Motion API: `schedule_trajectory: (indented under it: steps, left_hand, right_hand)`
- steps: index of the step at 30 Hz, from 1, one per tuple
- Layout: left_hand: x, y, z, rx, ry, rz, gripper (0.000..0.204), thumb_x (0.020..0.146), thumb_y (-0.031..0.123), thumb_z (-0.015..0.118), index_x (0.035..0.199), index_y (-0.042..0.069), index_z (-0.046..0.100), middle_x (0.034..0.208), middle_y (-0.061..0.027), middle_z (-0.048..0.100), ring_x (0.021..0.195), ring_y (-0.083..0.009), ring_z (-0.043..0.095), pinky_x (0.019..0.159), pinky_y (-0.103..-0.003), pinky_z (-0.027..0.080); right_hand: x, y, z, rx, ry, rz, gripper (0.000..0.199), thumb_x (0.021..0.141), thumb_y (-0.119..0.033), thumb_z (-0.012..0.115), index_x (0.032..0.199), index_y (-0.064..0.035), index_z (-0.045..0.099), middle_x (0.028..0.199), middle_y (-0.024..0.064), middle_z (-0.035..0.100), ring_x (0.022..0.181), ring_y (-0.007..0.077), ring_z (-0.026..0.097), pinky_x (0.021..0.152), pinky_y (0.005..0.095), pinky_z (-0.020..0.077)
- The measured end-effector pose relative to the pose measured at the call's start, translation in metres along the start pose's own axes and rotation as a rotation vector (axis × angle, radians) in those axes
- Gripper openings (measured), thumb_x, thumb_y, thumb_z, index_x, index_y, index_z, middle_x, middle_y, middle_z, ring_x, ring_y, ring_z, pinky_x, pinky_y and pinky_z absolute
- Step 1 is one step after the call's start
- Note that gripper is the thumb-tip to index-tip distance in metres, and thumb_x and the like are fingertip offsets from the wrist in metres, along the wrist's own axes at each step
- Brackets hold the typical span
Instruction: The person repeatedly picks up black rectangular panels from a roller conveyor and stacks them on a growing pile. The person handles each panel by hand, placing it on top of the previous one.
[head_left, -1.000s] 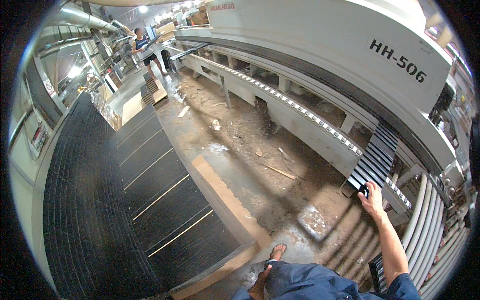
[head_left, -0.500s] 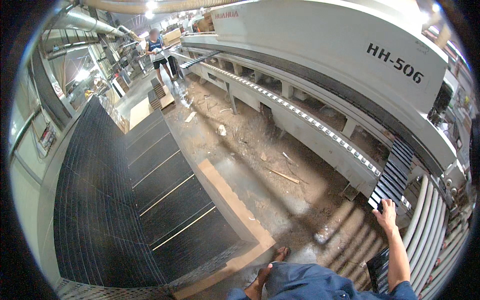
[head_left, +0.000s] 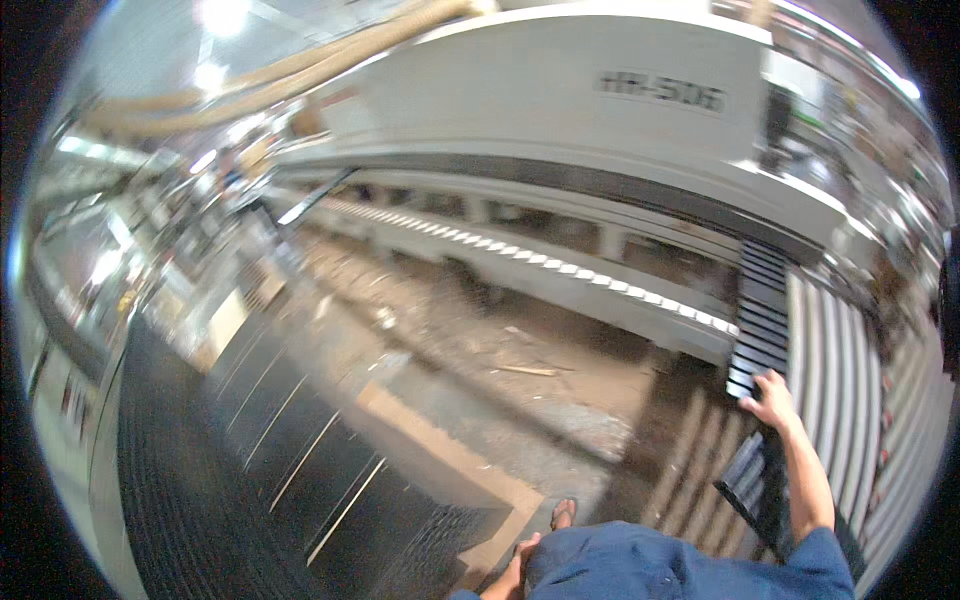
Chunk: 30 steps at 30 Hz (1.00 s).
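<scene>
While motion blur is smearing everything, I am seeing my right hand at lower right, fingers spread flat against the dark slatted panel; my left hand is hanging at the bottom edge, half cut off, grip unreadable.

Your view is smeared by motion blur.
Ceiling lamps glare top left; fisheye bends edges, black corners, floor dim and soft.
</scene>
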<state>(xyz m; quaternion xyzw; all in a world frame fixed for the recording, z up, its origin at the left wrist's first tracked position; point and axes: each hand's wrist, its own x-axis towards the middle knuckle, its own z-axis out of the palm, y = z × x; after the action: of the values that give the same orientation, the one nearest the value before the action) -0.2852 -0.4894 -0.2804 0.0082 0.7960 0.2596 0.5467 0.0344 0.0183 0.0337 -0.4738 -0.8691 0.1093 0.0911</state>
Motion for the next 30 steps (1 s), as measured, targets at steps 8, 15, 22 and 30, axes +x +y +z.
schedule_trajectory:
  steps: [8,15,22,30]
  left_hand:
    - [0.009,0.056,0.017,0.056,-0.041,0.05,0.052,0.092,0.043,0.059,0.107,-0.007,0.068,0.104,-0.0191,0.07,0.093,-0.0245,0.065,0.085,-0.04,0.047]
    - [0.008,0.072,0.03,0.118,-0.062,0.065,0.053,0.092,0.043,0.059,0.106,-0.007,0.068,0.104,-0.0196,0.07,0.094,-0.0248,0.066,0.085,-0.04,0.047]
    - [0.035,0.029,-0.006,0.202,-0.065,0.11,0.053,0.091,0.044,0.06,0.106,-0.007,0.068,0.105,-0.02,0.07,0.094,-0.0251,0.066,0.085,-0.04,0.047]
    - [-0.021,0.086,0.014,-0.041,-0.13,-0.024,0.039,0.098,0.034,0.053,0.09,-0.001,0.066,0.082,-0.0101,0.066,0.077,-0.022,0.062,0.068,-0.037,0.048]
  right_hand:
    - [-0.001,0.073,-0.049,-0.061,-0.232,0.081,0.05,0.072,-0.045,0.075,0.101,-0.0036,0.069,0.105,0.0219,0.063,0.1,0.0391,0.062,0.085,0.0481,0.0503]
    - [-0.057,0.143,-0.052,0.009,-0.127,0.194,0.068,0.066,-0.037,0.081,0.123,-0.0044,0.063,0.12,0.0191,0.058,0.115,0.0358,0.055,0.099,0.0428,0.046]
    - [-0.086,0.181,-0.057,-0.094,-0.058,0.25,0.073,0.06,-0.029,0.088,0.122,-0.0056,0.057,0.124,0.0157,0.052,0.12,0.035,0.049,0.099,0.0468,0.046]
    - [-0.123,0.242,-0.058,-0.122,0.062,0.323,0.074,0.059,-0.032,0.088,0.122,-0.0098,0.057,0.123,0.0105,0.054,0.121,0.0312,0.049,0.096,0.0468,0.0478]
